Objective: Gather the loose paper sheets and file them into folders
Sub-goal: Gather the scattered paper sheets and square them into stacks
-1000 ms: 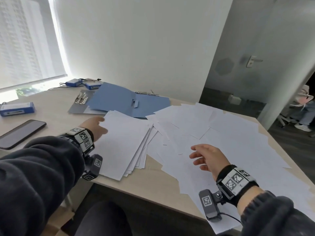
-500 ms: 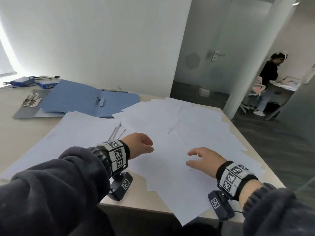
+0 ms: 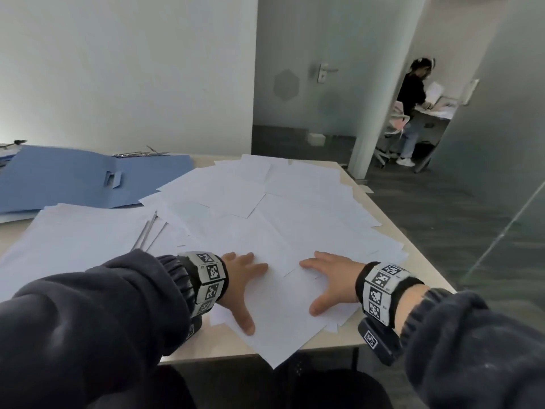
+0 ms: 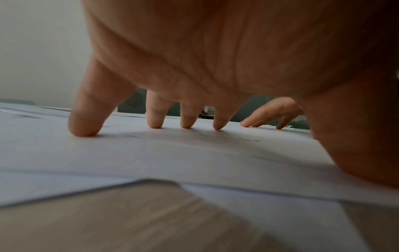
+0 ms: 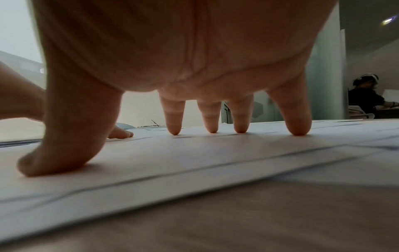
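**Both palms down on the sheets**

I see a pale wood-grain table (image 3: pixel 348 339) covered in loose white paper sheets (image 3: pixel 295 219), flat and overlapping. Open blue card folder (image 3: pixel 73 178) far left. Left hand (image 3: pixel 240 283) and right hand (image 3: pixel 331 278) spread, fingertips (image 5: pixel 299 131) pressing the matte top sheet.

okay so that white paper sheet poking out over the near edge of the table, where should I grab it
Pinch the white paper sheet by its overhanging corner, coming from the near side, thumb on top, fingers beneath: only there is its underside likely reachable past the beige table.
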The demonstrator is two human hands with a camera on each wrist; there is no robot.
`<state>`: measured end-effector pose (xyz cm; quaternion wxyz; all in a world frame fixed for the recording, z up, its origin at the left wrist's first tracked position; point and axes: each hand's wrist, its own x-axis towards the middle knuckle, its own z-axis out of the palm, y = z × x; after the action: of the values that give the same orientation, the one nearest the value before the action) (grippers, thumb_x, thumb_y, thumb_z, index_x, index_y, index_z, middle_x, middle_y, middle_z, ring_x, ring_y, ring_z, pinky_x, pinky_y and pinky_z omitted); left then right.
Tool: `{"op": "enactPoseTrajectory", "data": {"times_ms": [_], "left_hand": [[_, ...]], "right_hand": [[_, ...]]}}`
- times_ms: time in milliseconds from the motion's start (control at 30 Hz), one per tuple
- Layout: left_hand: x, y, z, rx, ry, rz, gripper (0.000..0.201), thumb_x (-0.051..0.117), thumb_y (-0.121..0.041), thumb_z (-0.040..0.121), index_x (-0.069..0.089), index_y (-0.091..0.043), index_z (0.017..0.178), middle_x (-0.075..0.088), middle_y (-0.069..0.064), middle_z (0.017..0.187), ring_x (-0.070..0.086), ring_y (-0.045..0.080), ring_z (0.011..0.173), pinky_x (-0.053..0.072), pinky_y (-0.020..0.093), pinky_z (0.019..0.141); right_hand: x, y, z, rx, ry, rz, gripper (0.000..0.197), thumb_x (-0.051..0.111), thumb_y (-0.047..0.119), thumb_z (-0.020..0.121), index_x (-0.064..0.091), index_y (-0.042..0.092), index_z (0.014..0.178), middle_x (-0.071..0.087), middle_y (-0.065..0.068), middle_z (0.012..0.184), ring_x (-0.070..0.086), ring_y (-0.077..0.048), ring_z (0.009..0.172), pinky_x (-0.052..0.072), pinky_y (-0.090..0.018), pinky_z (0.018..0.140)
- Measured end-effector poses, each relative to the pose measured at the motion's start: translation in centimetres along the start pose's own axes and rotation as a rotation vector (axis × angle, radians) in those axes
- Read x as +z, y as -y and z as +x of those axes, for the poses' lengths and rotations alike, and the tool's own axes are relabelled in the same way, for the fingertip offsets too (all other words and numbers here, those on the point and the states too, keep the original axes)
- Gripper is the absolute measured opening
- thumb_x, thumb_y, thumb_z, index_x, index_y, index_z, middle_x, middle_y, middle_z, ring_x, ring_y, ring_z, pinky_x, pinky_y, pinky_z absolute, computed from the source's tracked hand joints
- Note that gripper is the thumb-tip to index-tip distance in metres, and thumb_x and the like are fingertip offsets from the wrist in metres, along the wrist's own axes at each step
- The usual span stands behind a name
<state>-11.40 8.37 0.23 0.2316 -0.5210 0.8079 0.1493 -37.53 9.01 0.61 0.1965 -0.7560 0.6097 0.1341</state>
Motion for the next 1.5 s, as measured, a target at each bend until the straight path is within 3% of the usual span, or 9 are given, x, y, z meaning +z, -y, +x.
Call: {"op": "enactPoseTrajectory", "data": {"times_ms": [167,267,433,667,900,1067,1167,1300,1500], "left_hand": [[-0.3,0.1,-0.2,-0.003,-0.013,0.008,0.128,0.077,-0.076,0.056,0.002,-0.044,0.154,-0.004,-0.016,0.165,0.004,0.027,0.152,0.016,0.059,0.119],[-0.7,0.3,-0.2,0.033,-0.095,0.019,0.115,0.074,-0.074,0.063,0.016,-0.035,0.155,0.019,-0.013,0.162,0.028,0.025,0.145,0.028,0.046,0.117],[-1.0,1.1,0.0,0.009,-0.226,-0.070,0.068,0.072,-0.066,0.068,0.053,-0.039,0.127,0.063,-0.014,0.118,0.058,0.016,0.112,0.048,0.037,0.096],[-2.0,2.6,-0.8,-0.043,-0.316,-0.182,0.044,0.066,-0.069,0.074,0.064,-0.033,0.099,0.063,-0.014,0.088,0.059,0.014,0.086,0.050,0.030,0.078],[-1.3,7.5,-1.9,-0.106,-0.486,-0.685,0.084,0.054,-0.092,0.057,0.057,-0.043,0.125,0.055,-0.019,0.121,0.053,0.009,0.117,0.041,0.034,0.105],[-0.5,10.9,-2.9,-0.367,-0.794,-0.811,0.054,0.047,-0.071,0.087,0.057,-0.018,0.097,0.061,0.001,0.095,0.059,0.018,0.080,0.044,0.034,0.071],[-0.2,10.7,-3.9,-0.453,-0.631,-0.988,0.063,0.039,-0.066,0.094,0.059,-0.007,0.083,0.063,0.009,0.080,0.062,0.026,0.073,0.048,0.033,0.066],[1.0,9.3,-4.5,-0.353,-0.398,-1.269,0.081,0.032,-0.076,0.090,0.073,-0.008,0.087,0.077,0.002,0.086,0.073,0.021,0.082,0.053,0.032,0.070],[1.4,8.3,-3.1,-0.231,-0.237,-1.746,0.073,0.052,-0.073,0.084,0.068,-0.008,0.112,0.076,0.011,0.104,0.074,0.031,0.087,0.056,0.039,0.075]], "right_hand": [[0.1,0.1,-0.1,-0.037,-0.029,0.048,0.111,0.078,0.070,0.064,0.015,0.051,0.154,-0.001,0.014,0.168,0.010,-0.017,0.154,0.020,-0.044,0.123],[0.0,0.6,-0.4,-0.100,-0.050,0.070,0.109,0.078,0.070,0.066,0.016,0.052,0.153,0.000,0.014,0.167,0.008,-0.016,0.154,0.017,-0.043,0.124],[0.1,1.7,-0.6,-0.195,-0.074,0.028,0.118,0.079,0.070,0.060,0.007,0.056,0.152,-0.001,0.020,0.166,0.003,-0.009,0.153,0.016,-0.046,0.124],[-0.8,3.5,0.3,-0.201,-0.158,-0.084,0.107,0.074,0.045,0.076,0.000,0.055,0.152,0.028,0.013,0.160,0.039,-0.018,0.141,0.038,-0.040,0.112],[-1.5,3.5,1.6,-0.091,-0.219,-0.010,0.075,0.060,0.048,0.084,0.023,0.053,0.149,0.059,0.008,0.138,0.056,-0.022,0.123,0.043,-0.032,0.103],[-1.7,3.8,1.7,-0.058,-0.235,0.070,0.067,0.061,0.060,0.080,0.035,0.055,0.141,0.062,0.014,0.123,0.061,-0.016,0.106,0.049,-0.030,0.092],[-1.7,4.6,1.2,-0.089,-0.222,0.097,0.048,0.063,0.061,0.081,0.048,0.053,0.126,0.063,0.017,0.097,0.061,-0.008,0.086,0.049,-0.027,0.075],[-1.7,5.7,1.2,-0.134,-0.193,0.076,0.042,0.064,0.061,0.081,0.055,0.044,0.118,0.064,0.015,0.098,0.063,-0.013,0.091,0.053,-0.032,0.083],[-1.5,6.6,1.0,-0.160,-0.075,-0.022,0.086,0.048,0.090,0.067,0.041,0.050,0.142,0.045,0.019,0.145,0.048,-0.010,0.130,0.039,-0.037,0.109]]}}
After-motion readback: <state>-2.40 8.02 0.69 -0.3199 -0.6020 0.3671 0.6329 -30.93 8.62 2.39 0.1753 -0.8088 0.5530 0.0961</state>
